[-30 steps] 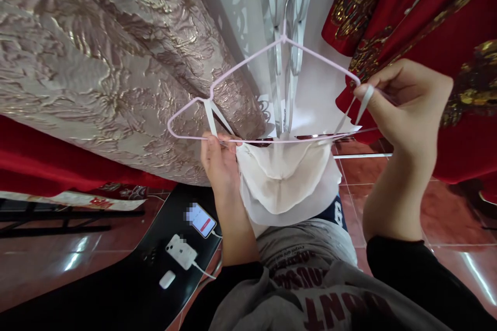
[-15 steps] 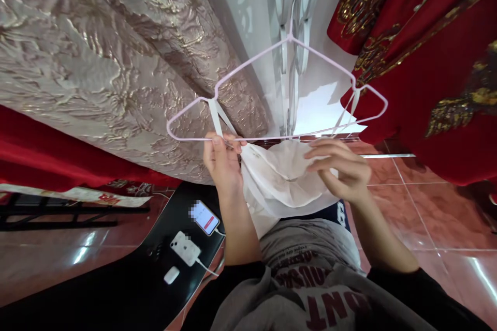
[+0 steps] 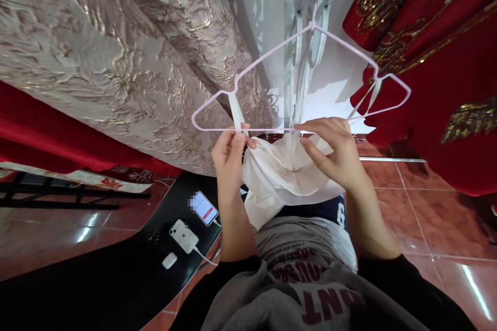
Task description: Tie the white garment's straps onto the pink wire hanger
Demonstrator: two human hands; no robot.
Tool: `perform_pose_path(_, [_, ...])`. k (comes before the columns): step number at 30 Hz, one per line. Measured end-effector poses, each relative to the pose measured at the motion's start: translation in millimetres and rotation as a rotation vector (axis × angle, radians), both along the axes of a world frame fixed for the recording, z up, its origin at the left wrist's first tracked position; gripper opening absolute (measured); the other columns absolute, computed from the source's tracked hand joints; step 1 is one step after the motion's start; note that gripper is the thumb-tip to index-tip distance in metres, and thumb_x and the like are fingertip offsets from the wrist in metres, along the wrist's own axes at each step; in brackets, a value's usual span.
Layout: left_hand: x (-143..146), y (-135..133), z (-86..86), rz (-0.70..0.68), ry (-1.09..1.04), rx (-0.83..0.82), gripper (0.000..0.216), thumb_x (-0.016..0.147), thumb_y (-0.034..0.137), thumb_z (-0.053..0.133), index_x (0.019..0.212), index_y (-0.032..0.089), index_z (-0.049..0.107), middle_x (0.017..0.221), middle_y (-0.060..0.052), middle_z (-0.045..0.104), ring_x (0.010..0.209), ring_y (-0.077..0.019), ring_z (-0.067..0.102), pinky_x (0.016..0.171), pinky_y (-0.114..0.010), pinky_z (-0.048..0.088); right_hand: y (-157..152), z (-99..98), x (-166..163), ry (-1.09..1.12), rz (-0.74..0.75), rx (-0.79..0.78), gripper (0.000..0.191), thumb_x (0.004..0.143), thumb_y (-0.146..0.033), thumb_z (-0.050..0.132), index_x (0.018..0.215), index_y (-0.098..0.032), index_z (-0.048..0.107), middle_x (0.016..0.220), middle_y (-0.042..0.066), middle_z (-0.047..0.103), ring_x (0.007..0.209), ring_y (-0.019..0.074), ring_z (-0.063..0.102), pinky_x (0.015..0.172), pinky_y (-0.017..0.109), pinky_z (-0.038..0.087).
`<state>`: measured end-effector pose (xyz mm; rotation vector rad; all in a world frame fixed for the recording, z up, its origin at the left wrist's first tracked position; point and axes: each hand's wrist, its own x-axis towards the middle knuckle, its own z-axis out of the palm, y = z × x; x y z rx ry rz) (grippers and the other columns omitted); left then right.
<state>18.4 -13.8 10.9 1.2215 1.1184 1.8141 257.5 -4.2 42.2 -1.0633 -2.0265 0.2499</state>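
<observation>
A pink hanger [image 3: 312, 26] hangs in front of me, with a thin white garment [image 3: 267, 170] suspended from it by its straps. My left hand [image 3: 230, 160] is closed in a pinch on the left strap [image 3: 235, 108], right at the hanger's bottom bar. The right strap [image 3: 375, 92] loops over the hanger's other notch. Over the garment's right side, my right hand [image 3: 339, 155] is open, thumb and fingers apart, its fingertips close to the bar. Whether those fingertips touch the bar I cannot tell.
Pale embossed gold fabric [image 3: 128, 62] drapes on the left, and red fabric with gold trim [image 3: 438, 129] on the right. White scrolled metalwork [image 3: 297, 62] stands behind the hanger. A black table [image 3: 116, 274] at lower left bears two phones [image 3: 184, 236] and a white case [image 3: 170, 260].
The hanger and garment appear shifted right and slightly up in view. My right hand has moved inward and up, its fingertips now near the bar. My left hand stays on the strap.
</observation>
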Motion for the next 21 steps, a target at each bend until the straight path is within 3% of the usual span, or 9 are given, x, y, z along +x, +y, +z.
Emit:
perform_pose_path(5, [-19.8,-24.3,18.2,0.071,0.177,-0.150,0.027,0.092,0.040,0.085,0.077,0.018,0.077,0.069,-0.002,0.072,0.066,-0.0128,0.065,0.065,-0.024,0.051,-2.8,-2.9,6.3,0.046,-0.047,0.003,0.022,0.103,-0.031,0.063,0.118,-0.031,0.079,0.111,0.002,0.083,0.104,0.0244,0.073,0.100,0.046,0.045])
perform_pose_path(9, [-22.8,-28.5,49.7,-0.154,-0.035,-0.071,0.027,0.087,0.044,0.089,0.082,0.019,0.082,0.069,-0.004,0.073,0.059,-0.0114,0.059,0.051,-0.021,0.043,-4.6,-1.9,4.3,0.070,-0.010,0.005,0.024,0.103,-0.030,0.063,0.121,-0.033,0.079,0.110,0.002,0.083,0.103,0.0240,0.073,0.098,0.046,0.046])
perform_pose_path(12, [-26.2,-20.7,73.4,-0.277,-0.273,-0.005,0.048,0.078,0.056,0.093,0.106,0.018,0.086,0.100,-0.010,0.081,0.087,-0.0202,0.074,0.056,-0.024,0.054,-4.6,-1.0,3.3,0.075,0.004,-0.006,0.025,0.103,-0.029,0.063,0.122,-0.033,0.079,0.111,0.002,0.083,0.104,0.0233,0.074,0.099,0.045,0.046])
perform_pose_path(14, [-31.9,-13.6,80.9,-0.221,-0.345,0.077,0.048,0.088,0.057,0.083,0.118,0.018,0.084,0.132,-0.010,0.077,0.121,-0.0242,0.072,0.067,-0.022,0.060,-4.9,-0.9,4.9,0.079,0.004,-0.004,0.025,0.103,-0.029,0.064,0.122,-0.032,0.079,0.113,0.002,0.083,0.104,0.0230,0.074,0.098,0.045,0.046])
perform_pose_path(17, [-44.1,-4.6,71.7,0.005,-0.387,0.235,0.030,0.102,0.043,0.065,0.119,0.027,0.083,0.152,0.002,0.068,0.147,-0.0169,0.057,0.066,-0.012,0.057,-5.3,-2.1,8.2,0.082,-0.015,-0.001,0.023,0.103,-0.030,0.065,0.121,-0.031,0.079,0.113,0.002,0.083,0.104,0.0232,0.074,0.099,0.045,0.046])
perform_pose_path(21, [-57.3,-0.7,33.5,0.255,-0.366,0.269,0.027,0.093,0.016,0.067,0.104,0.034,0.084,0.131,0.006,0.079,0.123,-0.0148,0.071,0.052,-0.012,0.050,-4.4,-6.5,5.5,0.088,0.032,0.010,0.025,0.103,-0.030,0.064,0.125,-0.031,0.077,0.117,0.003,0.083,0.108,0.0230,0.075,0.101,0.045,0.047])
